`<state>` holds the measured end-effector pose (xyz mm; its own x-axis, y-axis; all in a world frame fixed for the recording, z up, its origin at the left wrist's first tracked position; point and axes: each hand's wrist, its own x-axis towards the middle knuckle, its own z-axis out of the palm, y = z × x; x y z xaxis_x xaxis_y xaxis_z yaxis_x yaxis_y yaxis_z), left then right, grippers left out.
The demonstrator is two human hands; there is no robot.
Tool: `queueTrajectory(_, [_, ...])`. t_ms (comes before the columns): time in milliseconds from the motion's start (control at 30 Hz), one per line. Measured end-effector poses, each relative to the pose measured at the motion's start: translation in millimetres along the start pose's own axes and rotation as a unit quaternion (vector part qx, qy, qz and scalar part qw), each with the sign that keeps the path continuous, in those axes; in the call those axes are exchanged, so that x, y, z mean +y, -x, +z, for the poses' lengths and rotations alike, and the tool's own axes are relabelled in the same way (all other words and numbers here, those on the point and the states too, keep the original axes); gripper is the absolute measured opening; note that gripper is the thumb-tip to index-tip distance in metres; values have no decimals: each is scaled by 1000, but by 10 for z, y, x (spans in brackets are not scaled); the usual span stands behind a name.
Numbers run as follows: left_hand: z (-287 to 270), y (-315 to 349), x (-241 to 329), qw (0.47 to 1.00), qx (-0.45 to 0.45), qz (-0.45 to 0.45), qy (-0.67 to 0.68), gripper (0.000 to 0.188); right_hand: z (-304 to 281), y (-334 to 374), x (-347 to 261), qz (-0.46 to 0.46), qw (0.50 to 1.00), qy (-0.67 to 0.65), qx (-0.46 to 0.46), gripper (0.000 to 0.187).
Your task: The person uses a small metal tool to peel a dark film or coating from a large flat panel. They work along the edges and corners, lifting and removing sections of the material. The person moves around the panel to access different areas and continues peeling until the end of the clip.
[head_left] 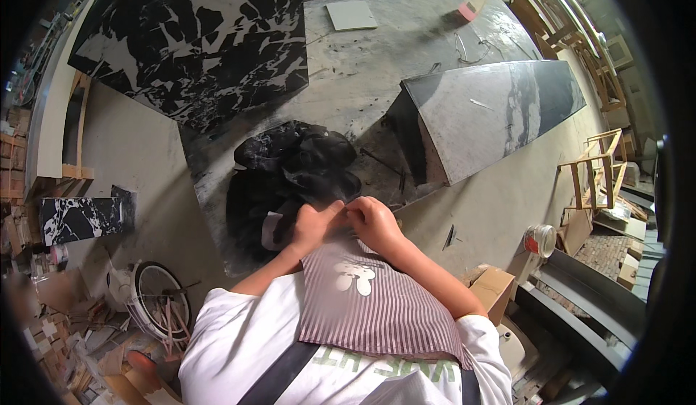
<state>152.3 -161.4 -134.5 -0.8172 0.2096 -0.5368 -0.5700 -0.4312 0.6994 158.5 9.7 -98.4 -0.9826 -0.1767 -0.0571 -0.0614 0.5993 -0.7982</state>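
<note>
A grey-and-white striped apron [391, 303] with a pale appliqué covers my front, its black straps running over a white shirt. Both hands meet just beyond its far end, beside a heap of crumpled black material [290, 162] on the table. My left hand [319, 225] is closed, with its fingertips close against the right hand. My right hand [373, 224] is curled, thumb and fingers pinched together. Whatever they grip, if anything, is too small or hidden to make out. A pale patch [272, 229] shows on the black heap next to my left wrist.
On the worn grey table [348, 79], a black-and-white marbled slab [203, 35] lies far left and a dusty grey box-shaped piece [493, 115] far right. A white tile [351, 15] and pink-white block [471, 6] sit behind. A bicycle wheel [161, 300] and bucket [540, 240] stand below.
</note>
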Motion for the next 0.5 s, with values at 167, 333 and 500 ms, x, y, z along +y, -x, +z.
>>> queueTrajectory(167, [-53, -63, 73, 996, 86, -17, 2, 20, -199, 88, -175, 89, 989, -114, -35, 10])
queueTrajectory(333, [-463, -69, 11, 922, -130, -158, -330, 30, -467, 169, -210, 146, 938, -314, 18, 11])
queueTrajectory(500, [-348, 350, 265, 906, -59, 33, -418, 29, -764, 213, -389, 170, 915, -367, 14, 15])
